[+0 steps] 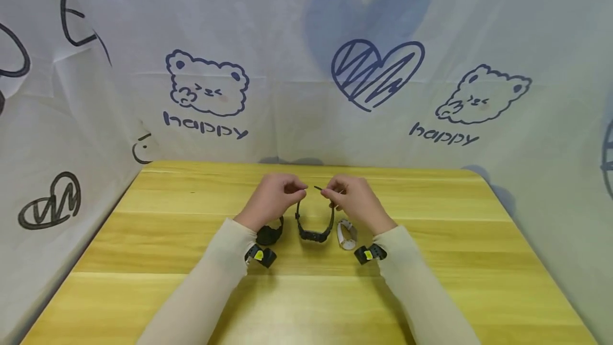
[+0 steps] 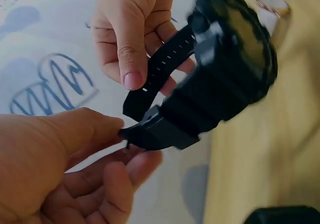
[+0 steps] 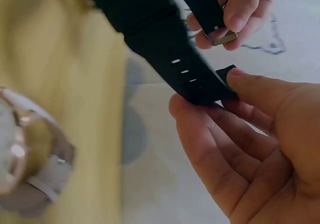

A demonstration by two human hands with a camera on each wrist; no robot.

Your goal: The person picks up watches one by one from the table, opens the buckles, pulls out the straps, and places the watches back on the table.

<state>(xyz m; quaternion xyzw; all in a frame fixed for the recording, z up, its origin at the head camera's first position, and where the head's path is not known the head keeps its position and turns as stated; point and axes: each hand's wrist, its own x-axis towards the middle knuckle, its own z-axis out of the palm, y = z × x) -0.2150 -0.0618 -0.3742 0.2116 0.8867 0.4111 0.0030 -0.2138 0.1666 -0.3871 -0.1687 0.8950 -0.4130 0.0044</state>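
— White cloth (image 1: 297, 25) hangs behind, printed with bears, a heart and "happy". What's below it?

— A wooden table (image 1: 431, 260), pale yellow, running up to the cloth.

— And the hands?

— Both are raised over the middle of the table, near its far edge. The left hand (image 1: 270, 198) pinches one strap end of a black watch (image 1: 314, 226) between thumb and fingers. The right hand (image 1: 356, 200) pinches the other end, the one with the holes.

— Where's the watch itself?

— It hangs between the two hands, straps up, with the case at the bottom, low over the table. Whether the case touches the wood, I can't tell. The left wrist view shows the chunky case tilted and the two strap ends close together, not joined.

— Anything else on the table?

— A second black watch (image 1: 269, 234) lies just below the left wrist. A white watch (image 1: 347, 233) with a rose-gold case lies just beside the right wrist. Each sits to one side of the hanging watch, near it.

— Sleeves?

— Cream, down to the wrists, each with a small black camera strapped on.
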